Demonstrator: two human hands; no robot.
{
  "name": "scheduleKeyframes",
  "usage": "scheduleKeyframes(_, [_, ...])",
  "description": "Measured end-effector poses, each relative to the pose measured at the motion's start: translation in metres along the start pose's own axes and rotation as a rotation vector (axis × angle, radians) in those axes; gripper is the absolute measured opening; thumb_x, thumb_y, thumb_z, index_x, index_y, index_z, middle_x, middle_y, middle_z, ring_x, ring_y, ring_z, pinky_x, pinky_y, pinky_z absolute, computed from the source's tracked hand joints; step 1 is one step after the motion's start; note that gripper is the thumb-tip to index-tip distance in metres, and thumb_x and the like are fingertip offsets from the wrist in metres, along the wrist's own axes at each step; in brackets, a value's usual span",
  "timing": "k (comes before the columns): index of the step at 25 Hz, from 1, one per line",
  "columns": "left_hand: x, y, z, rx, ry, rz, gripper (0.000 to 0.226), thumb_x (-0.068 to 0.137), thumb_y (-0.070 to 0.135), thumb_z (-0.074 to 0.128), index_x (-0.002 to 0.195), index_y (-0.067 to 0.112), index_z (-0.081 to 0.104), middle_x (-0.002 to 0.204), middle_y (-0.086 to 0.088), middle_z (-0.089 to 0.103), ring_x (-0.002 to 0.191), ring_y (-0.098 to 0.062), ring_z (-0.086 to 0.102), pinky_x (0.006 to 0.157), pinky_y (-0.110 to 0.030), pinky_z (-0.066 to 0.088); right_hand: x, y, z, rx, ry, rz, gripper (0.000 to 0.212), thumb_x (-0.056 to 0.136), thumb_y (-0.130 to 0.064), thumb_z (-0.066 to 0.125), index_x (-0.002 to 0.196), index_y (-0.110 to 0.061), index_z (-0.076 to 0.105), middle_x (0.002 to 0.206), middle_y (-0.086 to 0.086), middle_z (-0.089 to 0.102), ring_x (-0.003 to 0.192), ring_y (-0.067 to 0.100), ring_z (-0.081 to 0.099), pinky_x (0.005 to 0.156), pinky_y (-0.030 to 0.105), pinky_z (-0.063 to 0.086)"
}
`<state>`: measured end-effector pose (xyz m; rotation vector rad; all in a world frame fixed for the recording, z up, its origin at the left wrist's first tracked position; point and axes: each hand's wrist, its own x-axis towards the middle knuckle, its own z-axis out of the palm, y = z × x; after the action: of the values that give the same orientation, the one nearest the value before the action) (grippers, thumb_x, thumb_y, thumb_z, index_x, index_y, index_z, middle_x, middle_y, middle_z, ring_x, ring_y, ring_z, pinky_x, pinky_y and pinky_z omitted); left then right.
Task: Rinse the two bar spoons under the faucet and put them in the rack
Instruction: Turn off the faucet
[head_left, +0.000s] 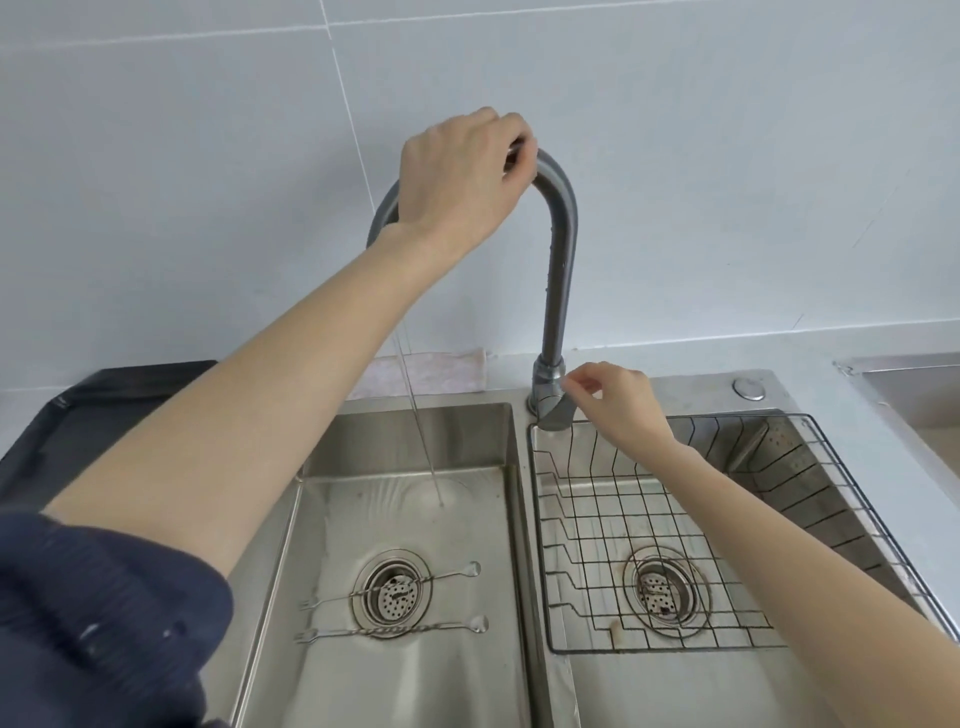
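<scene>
Two thin steel bar spoons lie side by side on the floor of the left sink basin (467, 436), one (389, 584) across the drain and the other (395, 630) just in front of it. My left hand (462, 171) grips the top of the grey gooseneck faucet (561, 270). A thin stream of water (421, 426) falls from the spout into the left basin. My right hand (618, 400) pinches the faucet's lever at its base. The wire rack (571, 535) sits in the right basin.
A black tray (83, 410) lies on the counter left of the sink. A cloth (431, 371) rests behind the left basin. A perforated steel holder (779, 452) hangs at the rack's far right. Each basin has a round drain strainer (662, 592).
</scene>
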<state>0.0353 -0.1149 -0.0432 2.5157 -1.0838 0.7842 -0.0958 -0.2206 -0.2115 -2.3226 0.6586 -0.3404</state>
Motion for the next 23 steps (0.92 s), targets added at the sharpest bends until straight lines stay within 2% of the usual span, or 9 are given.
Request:
scheduleKeyframes(3, [-0.006, -0.003, 0.004, 0.054, 0.053, 0.034, 0.035, 0.093, 0.037, 0.030, 0.110, 0.024, 0.058, 0.109, 0.000, 0.065, 0.098, -0.025, 0.058, 0.064, -0.031, 0.030, -0.001, 0.001, 0.007, -0.052, 0.012, -0.032, 0.017, 0.088, -0.020, 0.057, 0.090, -0.009, 0.071, 0.095, 0.011, 0.070, 0.092, 0.028, 0.064, 0.083, 0.040, 0.052])
scheduleKeyframes(7, [-0.008, -0.012, 0.005, 0.003, 0.060, 0.096, 0.036, 0.089, 0.044, 0.037, 0.115, 0.026, 0.056, 0.111, 0.002, 0.064, 0.102, -0.021, 0.058, 0.067, -0.030, 0.032, 0.001, -0.003, 0.012, -0.158, -0.001, -0.066, 0.020, 0.090, -0.019, 0.056, 0.095, -0.009, 0.072, 0.098, 0.012, 0.069, 0.093, 0.030, 0.062, 0.081, 0.037, 0.045])
scheduleKeyframes(13, [-0.005, -0.016, 0.010, 0.002, 0.070, 0.109, 0.036, 0.088, 0.044, 0.037, 0.115, 0.028, 0.055, 0.110, 0.004, 0.064, 0.099, -0.019, 0.058, 0.067, -0.028, 0.033, 0.011, -0.006, 0.000, -0.122, -0.092, -0.020, 0.018, 0.087, -0.019, 0.061, 0.093, -0.010, 0.075, 0.096, 0.014, 0.072, 0.096, 0.031, 0.062, 0.088, 0.040, 0.048])
scheduleKeyframes(18, [-0.005, -0.016, 0.013, 0.006, 0.102, 0.125, 0.037, 0.088, 0.044, 0.037, 0.115, 0.027, 0.055, 0.110, 0.004, 0.063, 0.098, -0.020, 0.058, 0.068, -0.027, 0.032, 0.021, -0.015, -0.004, -0.104, -0.098, 0.049, 0.017, 0.086, -0.017, 0.060, 0.089, -0.011, 0.076, 0.092, 0.018, 0.073, 0.094, 0.033, 0.060, 0.085, 0.037, 0.047])
scheduleKeyframes(23, [-0.005, -0.020, 0.011, 0.011, 0.034, 0.176, 0.041, 0.087, 0.041, 0.039, 0.123, 0.023, 0.049, 0.118, 0.000, 0.058, 0.104, -0.023, 0.053, 0.077, -0.030, 0.036, 0.020, -0.016, -0.001, -0.043, -0.083, 0.112, 0.018, 0.086, -0.019, 0.061, 0.093, -0.012, 0.076, 0.094, 0.018, 0.073, 0.104, 0.031, 0.057, 0.087, 0.035, 0.047])
